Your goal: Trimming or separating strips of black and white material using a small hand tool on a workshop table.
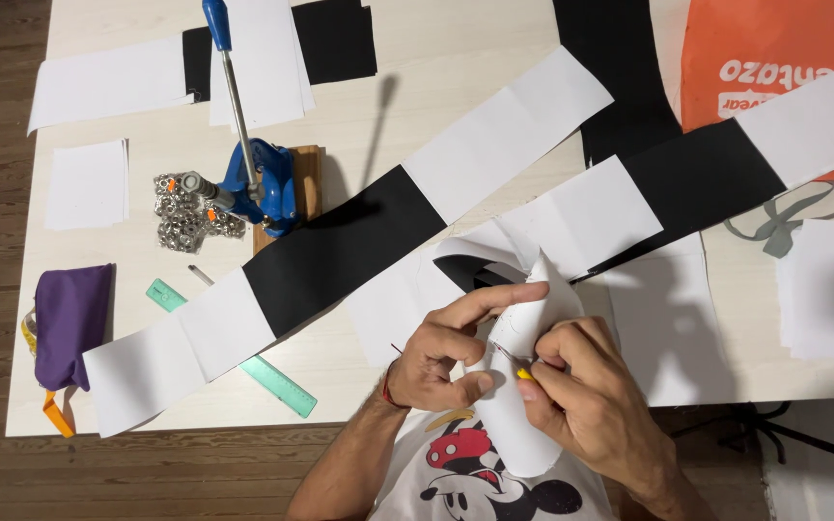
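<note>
White paper strip (518,405), curled, held above the tabletop's near edge. Left hand (441,357) grips it, forefinger extended across the fold. Right hand (581,396) pinches a small yellow-handled tool (516,365) against the paper. Black-and-white bands (359,241) cross the table (388,106). Blue press (263,178) and green ruler (272,371) lie toward the left edge.

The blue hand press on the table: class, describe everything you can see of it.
The blue hand press stands upright on a small wooden base, left of centre on the pale table. Its painted metal body carries a long silvery lever with a blue grip, rising toward the far edge. A pile of silvery metal rings lies against its left side. No hand touches it.
</note>
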